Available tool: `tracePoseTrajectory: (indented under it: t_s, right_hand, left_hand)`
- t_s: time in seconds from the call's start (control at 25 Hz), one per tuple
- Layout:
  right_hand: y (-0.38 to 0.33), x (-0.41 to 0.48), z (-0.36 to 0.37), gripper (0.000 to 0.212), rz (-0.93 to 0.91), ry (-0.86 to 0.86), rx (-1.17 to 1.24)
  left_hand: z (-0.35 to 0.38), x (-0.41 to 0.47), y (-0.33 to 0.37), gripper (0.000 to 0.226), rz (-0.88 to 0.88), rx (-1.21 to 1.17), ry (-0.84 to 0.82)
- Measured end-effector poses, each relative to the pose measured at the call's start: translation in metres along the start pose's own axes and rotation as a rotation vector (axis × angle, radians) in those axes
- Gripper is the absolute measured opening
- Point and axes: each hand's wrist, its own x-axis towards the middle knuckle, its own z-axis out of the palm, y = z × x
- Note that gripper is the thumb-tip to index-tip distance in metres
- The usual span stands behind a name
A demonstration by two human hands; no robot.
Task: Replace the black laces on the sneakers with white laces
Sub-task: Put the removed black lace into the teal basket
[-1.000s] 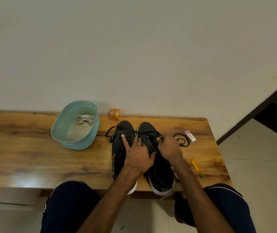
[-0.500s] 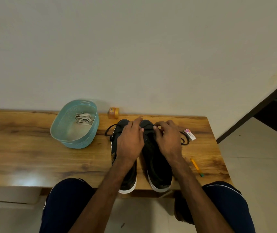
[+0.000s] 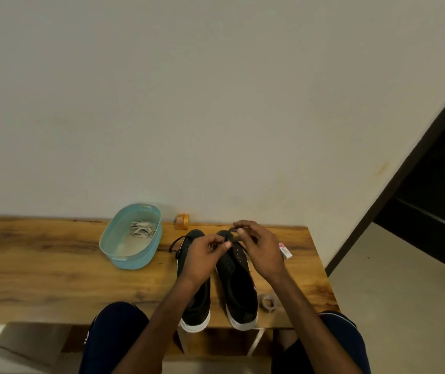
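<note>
The task seemed barely begun. The left hand (image 3: pixel 205 256) and right hand (image 3: pixel 263 252) each had their fingers pinched together on a black lace (image 3: pixel 227 239) at the far end of the right sneaker (image 3: pixel 240 292), whose visible eyelets looked mostly bare. The left sneaker (image 3: pixel 198 306), just beside it on the worktop (image 3: pixel 54 265), showed a trailing black loop (image 3: pixel 175 244). The white laces (image 3: pixel 141 229) lay unused in the teal basket (image 3: pixel 132 261).

Before me sneakers (image 3: pixel 240 287) are sitting on table (image 3: pixel 40 265), basket (image 3: pixel 135 261) w/ laces (image 3: pixel 141 228) in it lying left, tape roll (image 3: pixel 268 302) rt.
</note>
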Motion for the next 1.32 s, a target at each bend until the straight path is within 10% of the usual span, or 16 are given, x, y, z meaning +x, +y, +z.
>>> tracePoseTrajectory:
  t_s: [0.16,0.6,0.8,1.04,1.32]
  right_hand:
    - [-0.065,0.014,-0.020,0.022,0.128,-0.015,0.098]
    - [-0.217,0.008,-0.073,0.048,-0.089,-0.340,0.149]
    - [-0.246,0.003,-0.089,0.031,-0.190,-0.342,0.378]
    - [-0.273,-0.007,-0.090,0.030,-0.215,-0.431,0.587]
    - [-0.283,-0.018,-0.095,0.056,-0.114,-0.662,0.609]
  left_hand:
    - [-0.025,0.001,0.079,0.019,-0.117,-0.300,0.120]
    - [-0.064,-0.034,0.240,0.019,0.039,-0.189,0.076]
    - [-0.078,-0.042,0.260,0.027,0.241,-0.114,0.140]
    - [-0.073,-0.055,0.261,0.025,0.329,-0.108,-0.181]
    - [-0.081,-0.058,0.278,0.031,0.614,-0.092,-0.016]
